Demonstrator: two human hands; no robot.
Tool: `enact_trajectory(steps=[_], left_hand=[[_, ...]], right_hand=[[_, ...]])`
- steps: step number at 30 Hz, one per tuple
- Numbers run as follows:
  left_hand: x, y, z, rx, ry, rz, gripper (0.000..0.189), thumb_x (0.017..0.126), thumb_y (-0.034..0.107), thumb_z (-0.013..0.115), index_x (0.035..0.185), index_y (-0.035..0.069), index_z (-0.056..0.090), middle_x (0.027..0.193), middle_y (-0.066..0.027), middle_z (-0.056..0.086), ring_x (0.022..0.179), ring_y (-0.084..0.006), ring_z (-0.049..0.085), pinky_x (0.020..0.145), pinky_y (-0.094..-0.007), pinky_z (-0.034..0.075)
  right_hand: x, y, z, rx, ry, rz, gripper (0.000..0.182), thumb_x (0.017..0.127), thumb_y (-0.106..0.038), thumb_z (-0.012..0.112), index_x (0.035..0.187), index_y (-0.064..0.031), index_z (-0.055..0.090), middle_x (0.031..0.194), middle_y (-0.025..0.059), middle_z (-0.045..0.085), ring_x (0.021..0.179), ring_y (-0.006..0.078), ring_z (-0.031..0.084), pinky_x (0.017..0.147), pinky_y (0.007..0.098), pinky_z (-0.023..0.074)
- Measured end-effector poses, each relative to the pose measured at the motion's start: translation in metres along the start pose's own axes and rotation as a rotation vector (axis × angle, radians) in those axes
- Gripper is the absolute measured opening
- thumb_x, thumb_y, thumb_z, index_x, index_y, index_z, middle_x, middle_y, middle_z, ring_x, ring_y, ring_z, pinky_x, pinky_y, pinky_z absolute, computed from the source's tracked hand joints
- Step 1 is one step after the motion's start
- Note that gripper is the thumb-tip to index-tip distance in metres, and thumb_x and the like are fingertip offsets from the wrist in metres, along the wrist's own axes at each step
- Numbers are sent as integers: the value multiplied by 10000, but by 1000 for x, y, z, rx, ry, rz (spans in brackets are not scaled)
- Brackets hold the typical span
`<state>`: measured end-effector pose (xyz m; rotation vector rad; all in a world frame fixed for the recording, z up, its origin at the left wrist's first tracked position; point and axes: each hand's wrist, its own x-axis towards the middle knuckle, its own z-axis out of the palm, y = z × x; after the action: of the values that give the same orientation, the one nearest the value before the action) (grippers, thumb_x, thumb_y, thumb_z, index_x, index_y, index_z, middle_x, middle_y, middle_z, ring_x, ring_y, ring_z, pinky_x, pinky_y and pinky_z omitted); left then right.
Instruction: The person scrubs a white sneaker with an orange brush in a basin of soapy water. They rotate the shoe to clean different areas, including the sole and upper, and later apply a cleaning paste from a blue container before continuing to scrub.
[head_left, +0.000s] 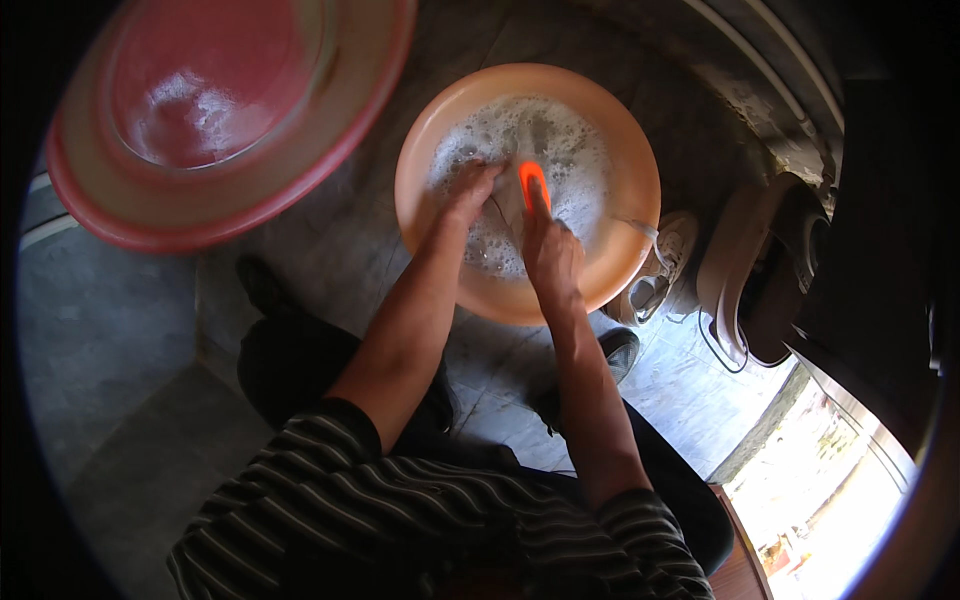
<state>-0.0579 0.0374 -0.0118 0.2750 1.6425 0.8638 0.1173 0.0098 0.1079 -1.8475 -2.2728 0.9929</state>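
Note:
An orange plastic basin (420, 180) on the floor holds foamy, soapy water (585, 142). My right hand (553, 251) grips a brush by its bright orange handle (534, 186), the index finger stretched along its top. The brush's working end is lost in the suds. Over the left part of the water, my left hand (472, 191) holds a pale object (506, 225), partly submerged; foam and my hands hide its shape, so its kind is unclear. Some of the left fingers are covered by foam.
A light-coloured lace-up shoe (660, 266) stands against the basin's right side, with a pale lace (641, 225) over the rim. A large pink basin (225, 225) is at upper left. Farther right is a beige and dark appliance-like object (739, 277). Pipes (780, 82) run along the wall.

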Motion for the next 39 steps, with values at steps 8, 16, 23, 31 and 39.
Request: enact_trajectory(steps=[8, 16, 23, 31, 39], left_hand=[[-7, 12, 33, -2, -216, 368, 246, 906, 169, 655, 1102, 21, 681, 1070, -100, 699, 968, -229, 665, 795, -370, 550], [-20, 54, 21, -861, -262, -41, 320, 955, 273, 676, 1217, 94, 633, 1160, -82, 692, 1021, -234, 681, 852, -418, 566], [-126, 117, 45, -654, -157, 399, 286, 903, 106, 723, 1172, 96, 624, 1078, -34, 676, 937, -141, 646, 768, -296, 507], [-133, 100, 57, -872, -262, 194, 404, 929, 220, 737, 1275, 102, 565, 1195, -38, 631, 1078, -188, 615, 899, -360, 512], [-141, 75, 93, -797, -292, 284, 337, 966, 144, 670, 1285, 129, 561, 1175, -44, 648, 1019, -181, 647, 733, -330, 599]], right_hand=[[102, -16, -28, -39, -23, 31, 498, 1032, -322, 413, 1527, -319, 362, 1092, 234, 702, 1015, 421, 677, 874, 510, 522], [1, 20, -35, 56, -11, 45, 468, 1027, -387, 462, 1493, -344, 452, 983, 248, 710, 944, 453, 675, 836, 529, 519], [15, 54, -26, 303, 321, 200, 487, 1028, -330, 477, 1499, -209, 447, 1039, 314, 667, 927, 507, 642, 781, 552, 511], [-5, 63, -15, 1391, -34, 414, 444, 1047, -337, 541, 1479, -249, 489, 647, -55, 409, 490, 47, 361, 422, 223, 308], [-43, -20, -81, 320, 568, -32, 515, 1017, -248, 521, 1523, -238, 420, 883, 263, 699, 796, 440, 682, 675, 541, 507]])
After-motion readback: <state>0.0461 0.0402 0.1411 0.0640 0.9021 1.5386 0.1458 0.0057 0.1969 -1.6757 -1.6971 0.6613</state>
